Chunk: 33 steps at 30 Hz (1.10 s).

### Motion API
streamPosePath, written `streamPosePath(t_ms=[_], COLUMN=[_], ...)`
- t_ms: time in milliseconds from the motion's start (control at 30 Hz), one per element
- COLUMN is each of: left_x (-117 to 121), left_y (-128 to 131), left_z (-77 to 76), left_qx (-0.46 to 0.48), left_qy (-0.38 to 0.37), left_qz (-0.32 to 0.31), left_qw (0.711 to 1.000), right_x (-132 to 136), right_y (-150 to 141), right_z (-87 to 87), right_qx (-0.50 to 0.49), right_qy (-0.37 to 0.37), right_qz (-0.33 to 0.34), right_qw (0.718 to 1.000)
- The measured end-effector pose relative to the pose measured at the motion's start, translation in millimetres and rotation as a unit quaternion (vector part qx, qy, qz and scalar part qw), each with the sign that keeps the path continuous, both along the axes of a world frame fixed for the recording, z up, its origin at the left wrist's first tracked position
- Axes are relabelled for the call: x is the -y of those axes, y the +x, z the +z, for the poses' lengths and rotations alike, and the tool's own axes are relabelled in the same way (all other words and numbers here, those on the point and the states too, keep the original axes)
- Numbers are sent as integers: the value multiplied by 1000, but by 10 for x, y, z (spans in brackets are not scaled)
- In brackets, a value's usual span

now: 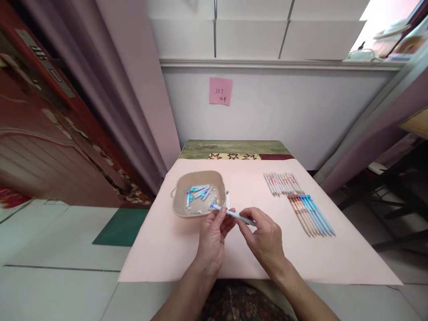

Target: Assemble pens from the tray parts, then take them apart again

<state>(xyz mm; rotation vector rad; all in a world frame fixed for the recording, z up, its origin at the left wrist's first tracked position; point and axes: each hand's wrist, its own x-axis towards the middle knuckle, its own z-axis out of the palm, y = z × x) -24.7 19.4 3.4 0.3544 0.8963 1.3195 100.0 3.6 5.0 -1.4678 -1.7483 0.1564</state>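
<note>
A light-blue pen (233,215) is held between both hands above the front of the table, its darker blue end pointing left over the basin rim. My left hand (214,232) grips it near that end with thumb and fingers. Closed on the other end, my right hand (262,229) partly covers the pen's tip. Just behind the fingers lie thin white refills (228,199) with dark tips. To the left, a beige plastic basin (179,187) contains several blue pen parts (202,191) and small clear pieces (214,200).
On the right, a row of patterned pens (284,183) lies behind a row of beige and blue pens (310,215). Pink paper (160,254) covers most of the table. A pink note (220,91) is stuck to the wall behind. Purple curtain (133,89) hangs at left.
</note>
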Motion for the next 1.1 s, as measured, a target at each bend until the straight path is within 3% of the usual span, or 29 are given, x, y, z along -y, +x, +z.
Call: streamPosePath(t_ms=[200, 333, 533, 767, 1000, 1100], left_x=[-101, -76, -28, 8, -17, -22], left_y=[23, 67, 75, 103, 38, 36], left_z=[120, 115, 65, 118, 87, 80], left_qx=[4, -5, -81, -30, -26, -32], left_qy=[10, 17, 23, 35, 36, 40], left_qz=[4, 15, 15, -2, 26, 21], left_qw=[1000, 1000, 996, 999, 999, 998], right_x=[-93, -52, 13, 32, 92, 100], right_y=[-8, -14, -4, 3, 20, 35], right_z=[22, 19, 8, -20, 18, -1], right_qx=[-13, -14, -19, 9, -120, -150], right_qy=[38, 53, 22, -8, -59, -71], right_qz=[1, -1, -8, -6, 52, 47], right_qw=[999, 998, 1000, 1000, 990, 985])
